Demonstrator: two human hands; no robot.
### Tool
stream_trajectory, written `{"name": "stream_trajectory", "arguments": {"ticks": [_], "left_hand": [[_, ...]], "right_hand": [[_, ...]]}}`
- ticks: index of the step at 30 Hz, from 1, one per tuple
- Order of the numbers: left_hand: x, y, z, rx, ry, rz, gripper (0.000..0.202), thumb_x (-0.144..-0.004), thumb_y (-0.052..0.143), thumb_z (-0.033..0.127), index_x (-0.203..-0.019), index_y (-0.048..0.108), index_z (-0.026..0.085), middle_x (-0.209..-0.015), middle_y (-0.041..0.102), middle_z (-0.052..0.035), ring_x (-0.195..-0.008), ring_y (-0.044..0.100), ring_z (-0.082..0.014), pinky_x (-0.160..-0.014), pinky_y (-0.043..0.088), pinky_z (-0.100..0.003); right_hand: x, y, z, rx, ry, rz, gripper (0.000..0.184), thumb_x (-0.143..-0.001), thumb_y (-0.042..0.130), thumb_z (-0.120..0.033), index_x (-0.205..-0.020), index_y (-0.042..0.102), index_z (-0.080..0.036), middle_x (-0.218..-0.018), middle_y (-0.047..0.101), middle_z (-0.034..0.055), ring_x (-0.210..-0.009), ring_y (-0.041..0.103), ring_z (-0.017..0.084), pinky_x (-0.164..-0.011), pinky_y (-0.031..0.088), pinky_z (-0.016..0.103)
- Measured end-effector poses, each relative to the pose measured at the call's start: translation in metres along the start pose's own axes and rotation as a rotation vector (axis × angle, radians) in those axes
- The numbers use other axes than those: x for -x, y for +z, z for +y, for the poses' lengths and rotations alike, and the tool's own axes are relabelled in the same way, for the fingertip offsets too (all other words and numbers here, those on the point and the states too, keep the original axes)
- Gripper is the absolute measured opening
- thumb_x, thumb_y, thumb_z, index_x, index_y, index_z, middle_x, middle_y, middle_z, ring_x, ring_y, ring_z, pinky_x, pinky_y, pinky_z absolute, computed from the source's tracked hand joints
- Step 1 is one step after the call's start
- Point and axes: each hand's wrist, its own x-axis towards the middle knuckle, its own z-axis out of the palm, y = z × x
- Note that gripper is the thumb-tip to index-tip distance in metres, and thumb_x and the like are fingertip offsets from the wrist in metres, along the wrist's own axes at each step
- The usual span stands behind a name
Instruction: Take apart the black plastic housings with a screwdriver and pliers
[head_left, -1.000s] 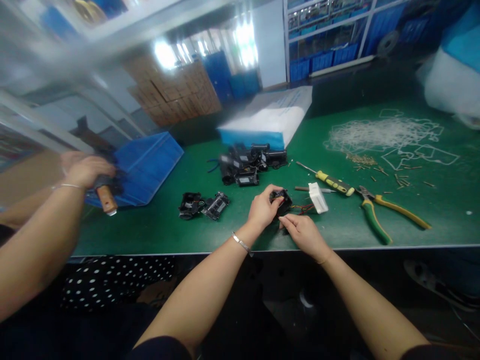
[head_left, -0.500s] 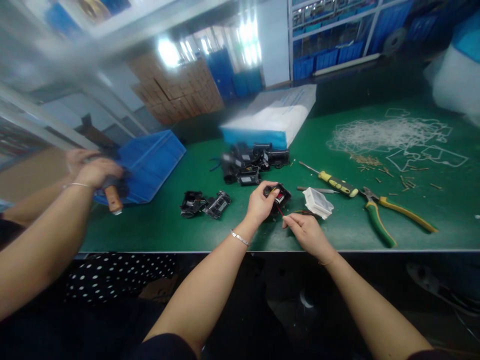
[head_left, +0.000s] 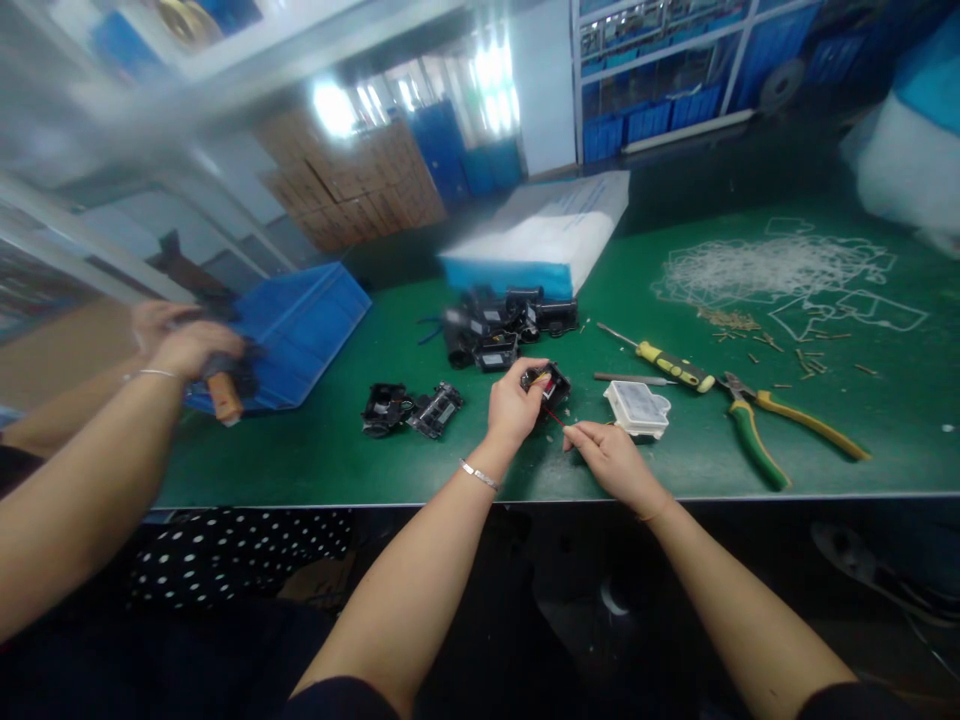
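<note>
My left hand (head_left: 517, 402) is closed around a small black plastic housing (head_left: 556, 388) with a reddish and yellow inside, held above the bench near its front edge. From the housing a thin red wire (head_left: 553, 416) runs toward my right hand (head_left: 606, 455), whose thumb and forefinger pinch its end. Just beyond the right hand sits a white plastic case (head_left: 637, 408) with a clear-looking top, its underside dark. An opened black housing (head_left: 385, 408) and another black part (head_left: 436, 410) lie to the left of my hands.
Black housings (head_left: 491, 325) are heaped behind my hands, before a white-and-blue package (head_left: 540, 235). Rightward lie a screwdriver (head_left: 675, 367), a thin metal rod (head_left: 634, 379), pliers (head_left: 757, 415), screws (head_left: 806, 362) and tangled white loops (head_left: 765, 272). A co-worker's hands (head_left: 187, 340) hold an orange-handled tool beside a blue bin (head_left: 300, 330).
The black housing in my left hand has shifted slightly left, and the red wire shows longer between my hands. The white case has turned and rests flatter on the bench.
</note>
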Motion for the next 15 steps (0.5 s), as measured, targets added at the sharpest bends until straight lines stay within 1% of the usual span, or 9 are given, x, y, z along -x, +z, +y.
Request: {"name": "stream_trajectory", "arguments": {"ticks": [2,4,5,7,9,11,12,13,15], "left_hand": [[0.0,-0.004,-0.001,0.031,-0.006,-0.028,0.022,-0.084,0.058,0.025,-0.103,0.066,0.021,-0.099,0.071,-0.0017,-0.087,0.064,-0.0166,-0.083,0.049,-0.028],[0.002,-0.007,-0.002,0.067,-0.009,-0.086,0.021,-0.082,0.06,0.026,-0.102,0.066,0.02,-0.1,0.07,-0.0026,-0.087,0.064,-0.0166,-0.083,0.049,-0.028],[0.003,-0.009,-0.003,0.081,-0.007,-0.116,0.021,-0.082,0.06,0.026,-0.102,0.066,0.02,-0.1,0.07,-0.0027,-0.088,0.064,-0.0166,-0.084,0.049,-0.028],[0.007,-0.013,-0.006,0.083,-0.01,-0.147,0.022,-0.081,0.061,0.026,-0.102,0.067,0.021,-0.101,0.07,-0.0021,-0.089,0.064,-0.017,-0.085,0.049,-0.029],[0.01,-0.016,-0.009,0.048,-0.038,-0.13,0.021,-0.08,0.063,0.026,-0.101,0.067,0.022,-0.099,0.071,-0.0012,-0.089,0.064,-0.0177,-0.084,0.049,-0.03],[0.012,-0.018,-0.011,-0.003,-0.063,-0.099,0.021,-0.079,0.065,0.027,-0.099,0.068,0.024,-0.098,0.071,-0.0006,-0.088,0.065,-0.0185,-0.083,0.049,-0.03],[0.013,-0.017,-0.012,-0.034,-0.067,-0.093,0.02,-0.079,0.066,0.028,-0.099,0.068,0.025,-0.097,0.072,-0.0002,-0.088,0.065,-0.0187,-0.082,0.049,-0.03],[0.014,-0.016,-0.012,-0.069,-0.064,-0.093,0.02,-0.079,0.065,0.029,-0.099,0.068,0.026,-0.097,0.072,0.0003,-0.087,0.066,-0.0189,-0.08,0.049,-0.03],[0.015,-0.012,-0.01,-0.147,-0.051,-0.101,0.02,-0.081,0.064,0.031,-0.101,0.068,0.03,-0.096,0.072,0.0012,-0.084,0.066,-0.0194,-0.076,0.049,-0.03]], "right_hand": [[0.0,-0.001,0.005,-0.043,0.037,0.028,0.047,-0.097,0.033,-0.046,-0.076,0.063,-0.018,-0.054,0.049,-0.0028,-0.053,0.049,0.013,-0.055,0.037,0.024],[0.001,-0.002,0.009,-0.072,0.073,0.047,0.05,-0.098,0.029,-0.048,-0.077,0.063,-0.017,-0.048,0.04,-0.005,-0.046,0.042,0.012,-0.048,0.034,0.023],[0.002,-0.003,0.009,-0.081,0.085,0.051,0.05,-0.098,0.029,-0.048,-0.078,0.063,-0.017,-0.047,0.038,-0.0056,-0.044,0.04,0.012,-0.047,0.033,0.023],[0.004,-0.002,0.008,-0.085,0.092,0.055,0.042,-0.095,0.038,-0.046,-0.083,0.065,-0.017,-0.05,0.041,-0.0053,-0.047,0.042,0.012,-0.05,0.035,0.024],[0.006,0.0,0.003,-0.077,0.089,0.063,0.031,-0.091,0.049,-0.041,-0.106,0.064,-0.018,-0.057,0.046,-0.0052,-0.053,0.047,0.013,-0.056,0.038,0.024],[0.008,0.002,-0.003,-0.069,0.095,0.066,0.044,-0.089,0.053,-0.037,-0.13,0.049,-0.021,-0.061,0.047,-0.0065,-0.055,0.049,0.013,-0.058,0.039,0.024],[0.01,0.003,-0.005,-0.059,0.096,0.06,0.048,-0.09,0.052,-0.037,-0.135,0.044,-0.022,-0.061,0.047,-0.0071,-0.054,0.048,0.013,-0.057,0.038,0.024],[0.011,0.004,-0.007,-0.041,0.091,0.049,0.047,-0.091,0.051,-0.038,-0.134,0.043,-0.022,-0.059,0.046,-0.0074,-0.053,0.048,0.013,-0.056,0.037,0.023],[0.013,0.005,-0.01,0.008,0.066,0.022,0.035,-0.094,0.046,-0.039,-0.124,0.052,-0.022,-0.056,0.044,-0.0072,-0.049,0.045,0.013,-0.052,0.034,0.023]]}}
